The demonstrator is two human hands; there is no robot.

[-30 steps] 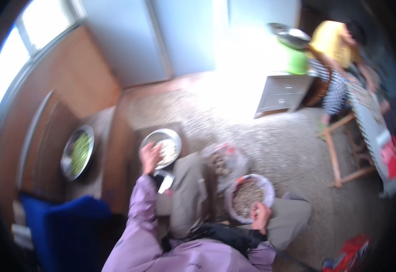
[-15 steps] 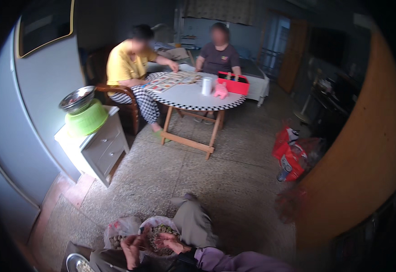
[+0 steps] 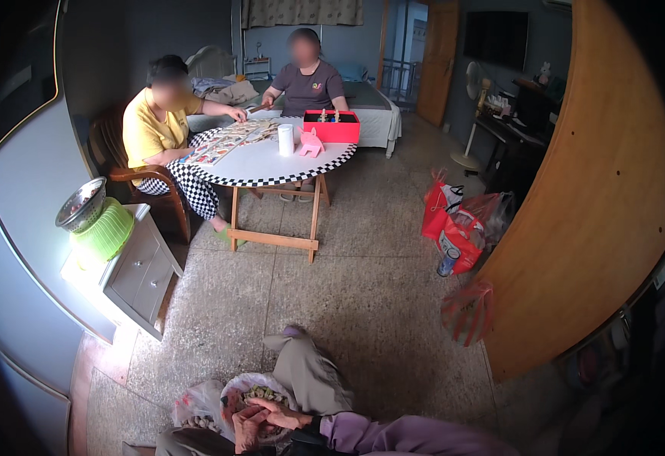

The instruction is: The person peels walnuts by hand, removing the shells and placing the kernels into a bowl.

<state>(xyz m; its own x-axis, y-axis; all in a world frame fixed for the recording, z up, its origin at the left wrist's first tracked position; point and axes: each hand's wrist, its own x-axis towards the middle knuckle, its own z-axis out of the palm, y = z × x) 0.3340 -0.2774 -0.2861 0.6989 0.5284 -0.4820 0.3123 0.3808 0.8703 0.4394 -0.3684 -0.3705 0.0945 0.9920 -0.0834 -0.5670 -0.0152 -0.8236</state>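
Observation:
A white-lined, round container [image 3: 227, 387] stands at the lower edge between my legs, with small mixed greenish and brown bits [image 3: 265, 393] in it. Over its near side my left hand [image 3: 247, 429] and my right hand [image 3: 285, 416] meet, fingertips drawn together. Whatever lies between the fingers is too small to make out. Against the container's left side rests a clear plastic bag [image 3: 188, 404] with small roundish, greyish-brown pieces [image 3: 198, 420] in it.
Two people sit at a round table [image 3: 260, 171] holding flat cards, a white cylinder, a pink figure and a red box [image 3: 332, 128]. At left, a white cabinet [image 3: 138, 281] bears a green basket and a metal colander. Red bags [image 3: 458, 235] lie right, near a wooden panel [image 3: 568, 228].
My hands, earlier apart over the container, have come together. The view has swung to the right, and a metal bowl at the lower left has gone out of sight.

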